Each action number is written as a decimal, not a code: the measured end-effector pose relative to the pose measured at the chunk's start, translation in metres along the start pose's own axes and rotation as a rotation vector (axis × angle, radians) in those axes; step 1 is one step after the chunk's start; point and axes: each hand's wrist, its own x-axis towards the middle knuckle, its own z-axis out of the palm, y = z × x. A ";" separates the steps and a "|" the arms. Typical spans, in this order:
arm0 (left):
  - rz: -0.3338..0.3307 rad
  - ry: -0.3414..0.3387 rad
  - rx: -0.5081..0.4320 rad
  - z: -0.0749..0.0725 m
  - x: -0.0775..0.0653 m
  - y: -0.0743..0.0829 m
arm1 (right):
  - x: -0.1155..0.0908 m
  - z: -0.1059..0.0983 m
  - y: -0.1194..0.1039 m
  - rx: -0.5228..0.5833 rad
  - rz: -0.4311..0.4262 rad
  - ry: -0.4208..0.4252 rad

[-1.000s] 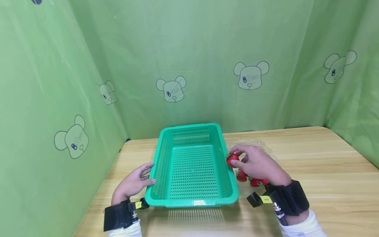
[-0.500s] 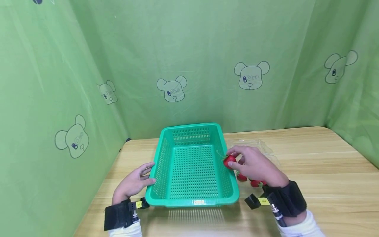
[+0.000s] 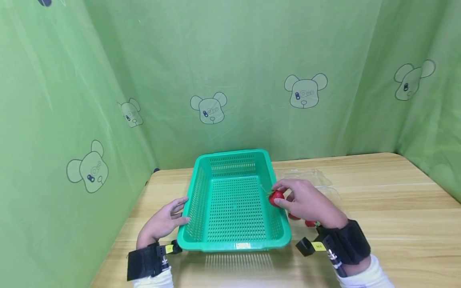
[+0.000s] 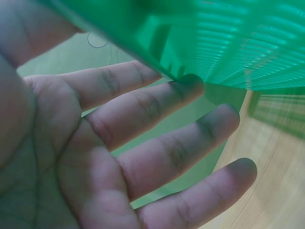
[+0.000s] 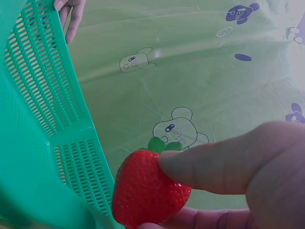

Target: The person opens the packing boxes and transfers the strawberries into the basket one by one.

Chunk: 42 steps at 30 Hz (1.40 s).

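Observation:
A ripe strawberry (image 5: pixel 150 188) with green leaves is pinched between the thumb and fingers of my right hand (image 3: pixel 302 200). It hangs over the right rim of a green plastic basket (image 3: pixel 234 246) with slotted walls. My left hand (image 3: pixel 162 220) holds the basket's left rim. In the left wrist view, its thumb lies over the rim and the long fingers (image 4: pixel 157 152) reach out below, fairly straight. Partly hidden under my right hand, another strawberry (image 3: pixel 293 217) and a further strawberry (image 3: pixel 310 223) lie to the right of the basket.
A clear plastic package (image 3: pixel 306 175) lies behind my right hand on the wooden table (image 3: pixel 396 208). Green curtains (image 3: pixel 252 72) with bear-head prints enclose the table at the back and sides.
My right hand has moved slightly left with the strawberry, from beside the basket's right rim to over its inner edge. The left hand and basket stay put.

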 end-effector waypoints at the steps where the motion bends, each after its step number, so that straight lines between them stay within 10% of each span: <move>1: -0.002 0.001 -0.001 0.000 0.000 0.000 | 0.000 0.001 0.000 0.004 -0.001 -0.004; 42: 0.008 0.006 0.005 0.000 0.000 -0.001 | -0.003 0.015 -0.008 -0.098 -0.103 -0.038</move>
